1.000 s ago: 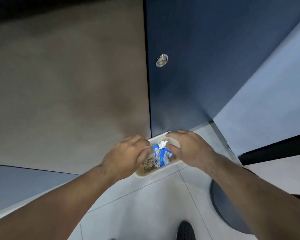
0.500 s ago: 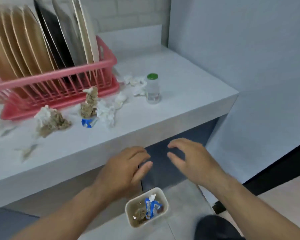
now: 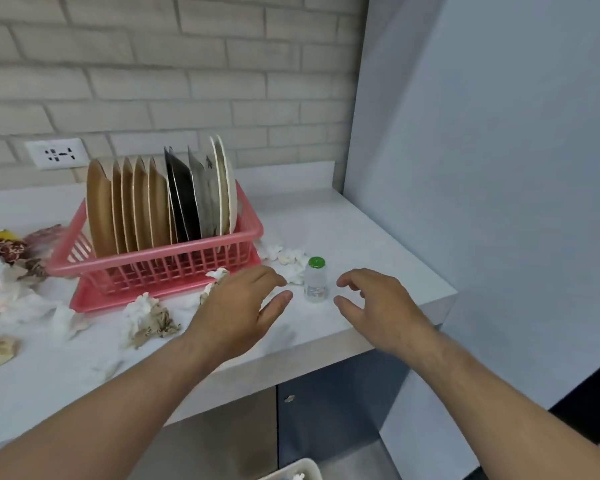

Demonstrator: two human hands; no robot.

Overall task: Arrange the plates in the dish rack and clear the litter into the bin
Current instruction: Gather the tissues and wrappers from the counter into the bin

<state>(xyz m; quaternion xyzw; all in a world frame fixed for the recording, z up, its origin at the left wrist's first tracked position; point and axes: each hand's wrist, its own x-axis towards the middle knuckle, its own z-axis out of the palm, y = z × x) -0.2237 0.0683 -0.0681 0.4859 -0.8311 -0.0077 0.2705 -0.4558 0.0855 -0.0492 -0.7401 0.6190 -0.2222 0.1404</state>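
A pink dish rack (image 3: 153, 261) stands on the white counter (image 3: 361, 237) with several plates (image 3: 160, 199) upright in it: brown, black, grey and cream ones. Crumpled tissues (image 3: 148, 320) and wrappers (image 3: 7, 251) lie around the rack. A small clear bottle with a green cap (image 3: 315, 280) stands near the counter's right end. My left hand (image 3: 243, 306) hovers open over the counter just left of the bottle. My right hand (image 3: 378, 303) hovers open just right of it. Neither hand touches the bottle. The white bin's rim (image 3: 291, 472) shows on the floor below.
A brick wall with a socket (image 3: 58, 153) backs the counter. A grey wall panel (image 3: 482, 168) closes the right side. Cabinet doors (image 3: 326, 410) sit under the counter. More white tissue (image 3: 284, 254) lies behind the bottle.
My hands left the bin on the floor and rose to the counter, one on each side of the bottle. My view lifted from the floor to the rack and wall.
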